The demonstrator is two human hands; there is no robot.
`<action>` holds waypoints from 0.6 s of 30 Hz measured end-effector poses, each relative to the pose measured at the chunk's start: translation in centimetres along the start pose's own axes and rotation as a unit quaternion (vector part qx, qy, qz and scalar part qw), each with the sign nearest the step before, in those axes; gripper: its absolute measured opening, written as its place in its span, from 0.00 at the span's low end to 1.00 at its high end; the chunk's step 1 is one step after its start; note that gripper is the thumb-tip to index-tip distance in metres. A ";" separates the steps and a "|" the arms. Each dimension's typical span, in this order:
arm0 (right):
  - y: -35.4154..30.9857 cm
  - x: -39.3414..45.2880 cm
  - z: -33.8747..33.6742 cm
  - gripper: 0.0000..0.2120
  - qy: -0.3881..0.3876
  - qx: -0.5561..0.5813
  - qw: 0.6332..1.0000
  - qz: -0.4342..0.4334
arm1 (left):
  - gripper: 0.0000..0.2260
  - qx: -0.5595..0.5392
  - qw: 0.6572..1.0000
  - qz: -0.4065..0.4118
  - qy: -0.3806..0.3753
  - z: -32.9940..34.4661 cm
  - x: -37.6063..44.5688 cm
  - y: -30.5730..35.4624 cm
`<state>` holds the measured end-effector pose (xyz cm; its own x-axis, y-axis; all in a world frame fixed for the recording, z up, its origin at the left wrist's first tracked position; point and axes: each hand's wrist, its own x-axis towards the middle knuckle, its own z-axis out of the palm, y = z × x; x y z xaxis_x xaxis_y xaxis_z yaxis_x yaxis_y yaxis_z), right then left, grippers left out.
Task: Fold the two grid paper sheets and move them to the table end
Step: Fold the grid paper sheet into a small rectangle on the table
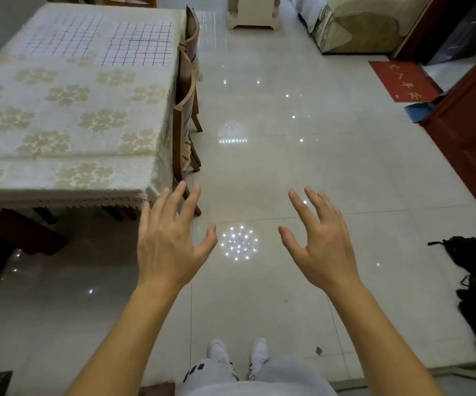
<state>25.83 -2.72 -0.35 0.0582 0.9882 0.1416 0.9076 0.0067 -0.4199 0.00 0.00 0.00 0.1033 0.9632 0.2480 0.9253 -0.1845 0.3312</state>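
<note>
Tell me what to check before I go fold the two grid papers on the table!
1. Both hands free: left hand and right hand are open and hold nothing. Ok.
2. Both sheets in sight: left grid sheet and right grid sheet lie flat, side by side, at the far end of the table. Ok.
3. Sheets within reach: hands hover over the floor, off the table's near corner. Not ok; step closer first.
4. Walking path: the tiles beside the chairs look bare. Ok.
5. Sheets already folded: the right one shows a dark middle line; crease or drawn line, cannot tell.
</note>
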 end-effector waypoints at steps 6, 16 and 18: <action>-1.2 1.8 1.1 0.32 0.007 0.006 1.000 -0.004 | 0.32 -0.011 0.999 0.031 -0.007 0.1 2.3 -0.9; 0.8 10.0 2.2 0.32 0.013 0.025 1.000 -0.008 | 0.33 -0.006 1.000 0.013 0.001 2.6 10.1 -0.7; 1.9 12.6 2.1 0.32 0.014 0.025 1.000 -0.008 | 0.33 -0.006 1.000 0.004 -0.002 3.5 12.7 0.0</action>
<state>27.42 10.08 -1.29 0.0559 0.9833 0.1733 0.8862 0.0311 -0.4623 2.59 12.88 -0.03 0.1121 0.9625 0.2469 0.9197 -0.1946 0.3411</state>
